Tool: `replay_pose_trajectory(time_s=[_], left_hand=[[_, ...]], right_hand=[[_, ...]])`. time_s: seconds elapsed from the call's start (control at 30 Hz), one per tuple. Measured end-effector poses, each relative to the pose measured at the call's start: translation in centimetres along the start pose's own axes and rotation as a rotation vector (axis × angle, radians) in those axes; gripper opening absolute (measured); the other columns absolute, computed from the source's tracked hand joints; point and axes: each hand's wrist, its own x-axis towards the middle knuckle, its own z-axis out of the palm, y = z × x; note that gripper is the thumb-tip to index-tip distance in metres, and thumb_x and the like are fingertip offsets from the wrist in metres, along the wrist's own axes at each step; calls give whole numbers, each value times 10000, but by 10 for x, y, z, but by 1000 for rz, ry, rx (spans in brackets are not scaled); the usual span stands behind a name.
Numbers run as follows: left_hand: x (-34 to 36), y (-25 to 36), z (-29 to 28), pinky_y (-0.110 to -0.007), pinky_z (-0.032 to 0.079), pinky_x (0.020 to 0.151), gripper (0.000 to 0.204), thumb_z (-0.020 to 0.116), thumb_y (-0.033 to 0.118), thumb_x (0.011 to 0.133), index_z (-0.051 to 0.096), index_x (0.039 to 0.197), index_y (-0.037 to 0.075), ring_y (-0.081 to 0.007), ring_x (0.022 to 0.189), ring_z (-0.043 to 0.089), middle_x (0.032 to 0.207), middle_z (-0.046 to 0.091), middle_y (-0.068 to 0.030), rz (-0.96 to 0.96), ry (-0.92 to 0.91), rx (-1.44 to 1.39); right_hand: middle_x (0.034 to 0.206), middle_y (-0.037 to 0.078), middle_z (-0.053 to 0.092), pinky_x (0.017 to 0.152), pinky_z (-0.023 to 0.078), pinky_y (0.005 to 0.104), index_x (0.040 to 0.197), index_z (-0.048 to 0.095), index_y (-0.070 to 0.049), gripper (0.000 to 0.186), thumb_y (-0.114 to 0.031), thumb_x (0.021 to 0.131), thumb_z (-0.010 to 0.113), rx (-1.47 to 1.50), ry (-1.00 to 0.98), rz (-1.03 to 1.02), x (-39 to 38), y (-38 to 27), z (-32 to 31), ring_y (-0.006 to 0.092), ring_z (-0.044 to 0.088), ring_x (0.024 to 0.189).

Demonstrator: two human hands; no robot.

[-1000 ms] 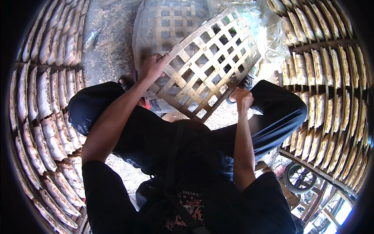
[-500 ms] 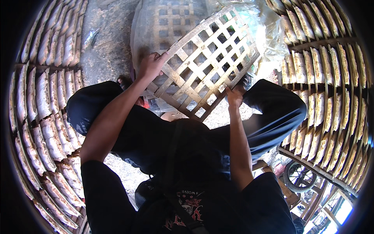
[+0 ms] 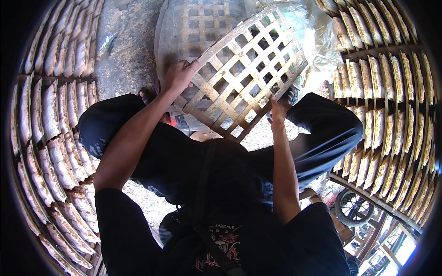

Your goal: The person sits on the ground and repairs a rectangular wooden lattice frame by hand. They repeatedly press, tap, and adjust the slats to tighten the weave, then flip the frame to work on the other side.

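A woven bamboo lattice tray is held up at a slant before my lap, its strips crossing with square gaps between them. My left hand is closed on its left edge, the thumb lying along the rim. At the lower right edge, my right hand grips the border, with a finger reaching up over the strips. Behind the lattice stands a bundle wrapped in clear plastic, and a similar woven pattern shows through the sheet. Part of that bundle is hidden by the tray I hold.
Racks of curved, pale-coated slats rise on my left and right. Dusty concrete floor lies at the far left. A black spoked wheel stands at the lower right near wooden framing. My bent knees flank the tray.
My right hand has shifted slightly, its finger now further up over the tray's edge. The tray and my left hand stay almost the same.
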Motion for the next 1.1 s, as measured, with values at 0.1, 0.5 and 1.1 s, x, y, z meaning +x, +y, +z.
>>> replay_pose_trajectory(time_s=[0.1, 0.5, 1.1], left_hand=[[-4, -5, -5, -322, 515, 500, 522, 540, 476, 876, 606, 808, -37, -224, 517, 649, 642, 625, -145, -28, 29, 5], [-1, -2, -4, -328, 510, 516, 531, 525, 502, 880, 598, 794, -17, -208, 520, 648, 643, 625, -129, -37, -8, 34], [3, -1, 1, -321, 504, 508, 539, 514, 496, 886, 594, 796, -29, -219, 516, 647, 653, 622, -134, -32, -12, 24]], right_hand=[[981, 51, 587, 727, 453, 427, 1082, 644, -149, 389, -390, 789, 728, -355, -1, -134, -27, -20, 16, 179, 537, 796], [1042, 110, 632, 799, 456, 389, 997, 678, -11, 467, -413, 763, 721, -133, 145, -340, 64, 63, 8, 234, 586, 880], [1205, 55, 478, 828, 416, 435, 1281, 407, -134, 677, -227, 727, 786, -231, -226, 138, -26, -34, -4, 231, 459, 1053]])
